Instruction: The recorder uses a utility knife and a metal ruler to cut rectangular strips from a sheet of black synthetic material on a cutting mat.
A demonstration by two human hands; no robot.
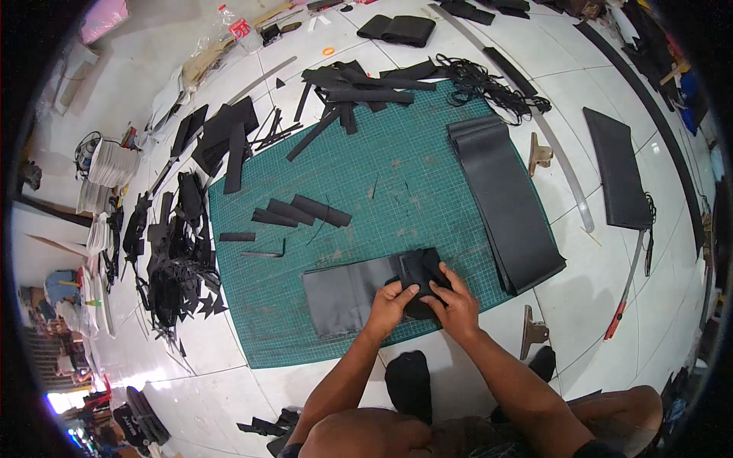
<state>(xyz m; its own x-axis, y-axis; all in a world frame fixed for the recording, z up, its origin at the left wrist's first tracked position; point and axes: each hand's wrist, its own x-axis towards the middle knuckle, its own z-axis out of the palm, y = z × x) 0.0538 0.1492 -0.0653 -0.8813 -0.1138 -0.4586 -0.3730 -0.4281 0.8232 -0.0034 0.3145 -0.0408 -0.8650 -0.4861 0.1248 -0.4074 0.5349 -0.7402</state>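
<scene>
Both my hands work at one end of a stack of black sheet material (347, 294) on the near part of a green cutting mat (382, 191). My left hand (391, 307) pinches the edge of a folded black piece (421, 267) between thumb and fingers. From the other side, my right hand (456, 304) grips the same piece, its thumb close to the left thumb. The hands partly cover the piece, so its exact shape is hidden. Right of them lies a long stack of black strips (508, 206). Several short black rectangles (294, 211) rest on the mat to the left.
Black offcuts (179, 259) are heaped left of the mat, and more strips (359, 85) lie along its far edge beside tangled black cord (489, 84). Two metal clips (540, 153), a long metal ruler (565, 164) and a red-handled tool (615, 320) are on the tiled floor at right.
</scene>
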